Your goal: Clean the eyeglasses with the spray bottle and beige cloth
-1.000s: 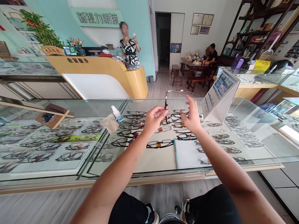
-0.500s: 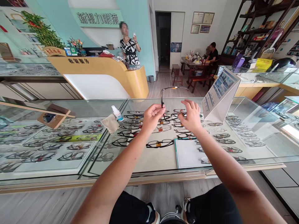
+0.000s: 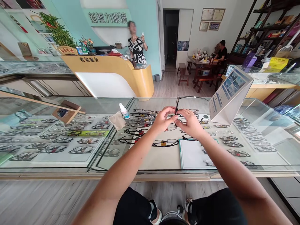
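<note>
A pair of eyeglasses (image 3: 177, 103) with dark, thin temples is held upright above the glass display case (image 3: 150, 162), one temple pointing off to the right. My left hand (image 3: 164, 119) pinches it from the left, thumb and fingers closed. My right hand (image 3: 190, 123) meets it from the other side, its fingertips closed on the frame beside the left thumb. Fingers hide much of the lenses. Below the hands, several rows of eyeglasses (image 3: 165, 143) with small orange or red tags lie in the case.
Left of the hands, a white spray bottle (image 3: 124, 111) stands by a beige cloth (image 3: 117, 121) on the glass. A folded display card (image 3: 231, 97) stands to the right, and a wooden stand (image 3: 67, 111) at left. A white tray (image 3: 193, 154) lies nearer me. A person (image 3: 137, 47) stands behind the counter (image 3: 142, 82).
My right hand has come in from the right and closed on the eyeglasses, which have turned and dropped slightly. The view has swung a little to the left.
</note>
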Demonstrator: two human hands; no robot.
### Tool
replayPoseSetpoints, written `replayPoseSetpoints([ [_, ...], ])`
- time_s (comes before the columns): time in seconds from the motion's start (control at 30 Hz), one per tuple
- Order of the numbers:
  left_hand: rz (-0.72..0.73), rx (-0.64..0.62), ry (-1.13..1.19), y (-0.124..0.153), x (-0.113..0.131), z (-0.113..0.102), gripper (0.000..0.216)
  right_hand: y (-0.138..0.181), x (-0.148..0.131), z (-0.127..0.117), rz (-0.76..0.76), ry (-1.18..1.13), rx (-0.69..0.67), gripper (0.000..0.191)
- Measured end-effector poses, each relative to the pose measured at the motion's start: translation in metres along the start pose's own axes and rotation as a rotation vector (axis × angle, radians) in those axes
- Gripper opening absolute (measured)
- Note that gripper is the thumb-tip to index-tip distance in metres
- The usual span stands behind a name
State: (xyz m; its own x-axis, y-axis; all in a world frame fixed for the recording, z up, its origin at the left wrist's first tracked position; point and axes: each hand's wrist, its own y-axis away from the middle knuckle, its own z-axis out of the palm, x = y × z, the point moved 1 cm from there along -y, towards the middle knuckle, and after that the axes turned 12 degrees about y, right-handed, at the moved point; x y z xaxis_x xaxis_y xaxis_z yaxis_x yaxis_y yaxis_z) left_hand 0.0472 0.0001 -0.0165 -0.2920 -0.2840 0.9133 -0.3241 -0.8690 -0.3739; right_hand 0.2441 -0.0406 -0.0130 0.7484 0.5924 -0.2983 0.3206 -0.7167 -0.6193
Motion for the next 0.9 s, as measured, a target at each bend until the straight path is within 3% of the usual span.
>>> replayPoseSetpoints([
  [0.2, 0.017, -0.05, -0.028, 0.003, -0.001, 0.003, 0.044, 0.001, -0.001, 0.002, 0.008, 0.025, 0.028, 0.021],
  [0.27, 0.061, -0.012, -0.088, 0.003, 0.003, 0.001, 0.038, 0.001, -0.001, 0.0, 0.01, 0.031, 0.033, 0.022],
  [0.33, 0.175, 0.132, -0.279, 0.001, 0.011, -0.008, 0.029, 0.001, 0.0, -0.001, 0.024, 0.031, 0.042, 0.025],
  [0.43, 0.308, 0.486, -0.701, -0.003, 0.026, -0.032, 0.018, 0.001, 0.004, -0.003, 0.055, 0.022, 0.074, 0.028],
  [0.5, 0.225, 0.684, -0.913, -0.007, 0.034, -0.054, 0.024, 0.001, 0.006, -0.003, 0.064, 0.017, 0.093, 0.028],
  [0.6, 0.067, 0.844, -1.003, -0.011, 0.04, -0.088, 0.039, 0.002, 0.009, -0.002, 0.067, 0.018, 0.101, 0.025],
  [0.73, -0.137, 0.951, -0.991, -0.015, 0.043, -0.12, 0.047, 0.003, 0.008, -0.003, 0.073, 0.021, 0.103, 0.026],
  [0.9, -0.513, 0.952, -1.04, -0.019, 0.047, -0.131, 0.06, 0.003, 0.007, -0.004, 0.079, 0.022, 0.096, 0.027],
])
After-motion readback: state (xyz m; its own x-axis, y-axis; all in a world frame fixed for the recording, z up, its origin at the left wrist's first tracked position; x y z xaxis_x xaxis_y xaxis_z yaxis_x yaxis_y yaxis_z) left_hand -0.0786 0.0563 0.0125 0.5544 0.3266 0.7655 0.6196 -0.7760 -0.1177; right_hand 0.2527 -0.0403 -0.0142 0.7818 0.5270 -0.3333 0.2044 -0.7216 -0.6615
